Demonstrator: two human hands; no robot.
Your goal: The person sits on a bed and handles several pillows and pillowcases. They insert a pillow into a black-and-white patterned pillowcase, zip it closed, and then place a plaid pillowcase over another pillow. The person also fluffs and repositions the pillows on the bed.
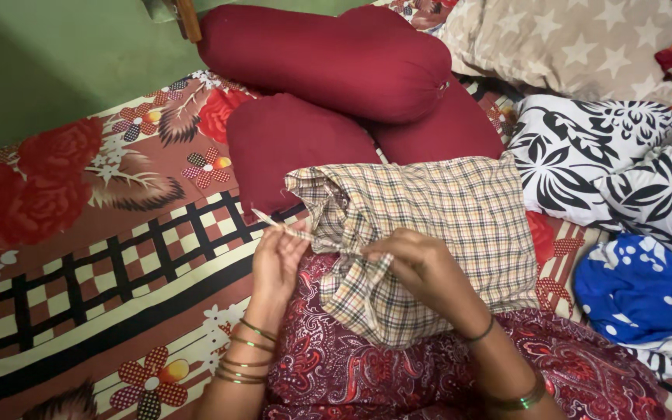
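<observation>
A beige checked pillow cover point(445, 218) with a pillow inside lies across my lap, its open end bunched toward the left. My left hand point(276, 260) pinches a thin fabric tie string point(285, 228) pulled out from that open end. Over the gathered checked cloth near the opening, my right hand point(418, 268) is closed on the fabric and the other end of the tie. Bangles ring both wrists. My lap is covered by maroon patterned cloth point(336, 365).
Three maroon bolsters and cushions point(328, 58) lie behind the pillow. A star-print pillow point(577, 43), black-and-white floral pillows point(585, 155) and a blue spotted cloth point(631, 292) sit at the right. A floral bedsheet point(103, 233) covers the bed; a green wall point(40, 62) stands at upper left.
</observation>
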